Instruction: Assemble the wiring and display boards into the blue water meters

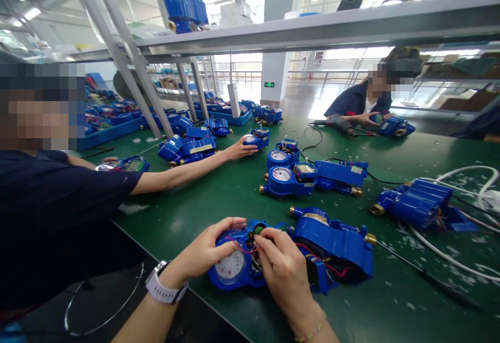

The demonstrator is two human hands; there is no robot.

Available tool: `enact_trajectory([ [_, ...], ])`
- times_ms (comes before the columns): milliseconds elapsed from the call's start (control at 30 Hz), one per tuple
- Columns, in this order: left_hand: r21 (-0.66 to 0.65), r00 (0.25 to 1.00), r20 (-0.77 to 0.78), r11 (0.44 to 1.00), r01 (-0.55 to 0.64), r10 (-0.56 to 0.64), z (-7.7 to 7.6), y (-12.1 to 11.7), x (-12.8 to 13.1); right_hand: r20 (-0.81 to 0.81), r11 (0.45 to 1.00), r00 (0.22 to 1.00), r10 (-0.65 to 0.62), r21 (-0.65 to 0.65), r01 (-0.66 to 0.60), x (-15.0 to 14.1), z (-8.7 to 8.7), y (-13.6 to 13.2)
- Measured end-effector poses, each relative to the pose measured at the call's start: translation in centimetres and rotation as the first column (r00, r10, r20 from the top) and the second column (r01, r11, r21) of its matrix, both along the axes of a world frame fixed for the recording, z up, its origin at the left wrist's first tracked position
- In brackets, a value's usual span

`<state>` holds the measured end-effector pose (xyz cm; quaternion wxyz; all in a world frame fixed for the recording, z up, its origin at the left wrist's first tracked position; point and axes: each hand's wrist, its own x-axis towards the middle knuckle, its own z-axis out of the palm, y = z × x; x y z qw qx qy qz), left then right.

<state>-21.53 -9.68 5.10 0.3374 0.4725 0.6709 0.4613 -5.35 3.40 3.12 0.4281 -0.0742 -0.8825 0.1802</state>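
A blue water meter (230, 269) with a round dial lies near the front table edge. My left hand (213, 249) is closed around its left side, thumb over the dial's rim and fingers along the far side. Over the meter's open wiring compartment, my right hand (283, 262) is pinched, its fingertips beside a small green part (258, 229). What lies between those fingertips is hidden. A thin red wire (248, 250) loops across the meter between my hands. Touching distance to the right sits another blue meter (332, 244), tipped over, with red wires hanging from its open housing.
More blue meters (281, 174) stand mid-table. A screwdriver (441, 283) and white cable (449, 252) lie right. At left, a co-worker's arm (183, 176) reaches to a meter (258, 138); another person (359, 100) handles one across the table. A shelf (312, 35) spans overhead.
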Motion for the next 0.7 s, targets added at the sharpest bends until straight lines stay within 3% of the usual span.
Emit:
enact_trajectory([
  [167, 0.001, 1.000, 0.001, 1.000, -0.016, 0.016, 0.0, 0.1, 0.0, -0.104, 0.999, 0.995, -0.003, -0.041, -0.001, -0.2, -0.6, 0.0],
  [400, -0.001, 0.995, 0.094, 0.999, -0.042, 0.042, -0.1, -0.1, -0.7, -0.116, 0.998, 0.992, 0.058, 0.015, -0.057, 0.9, -1.2, -0.2],
  [700, -0.062, 0.985, 0.170, 0.998, -0.006, 0.016, 0.2, 0.3, -1.2, -0.200, 0.982, 0.980, 0.006, -0.185, -0.044, 0.2, -0.8, -0.1],
])
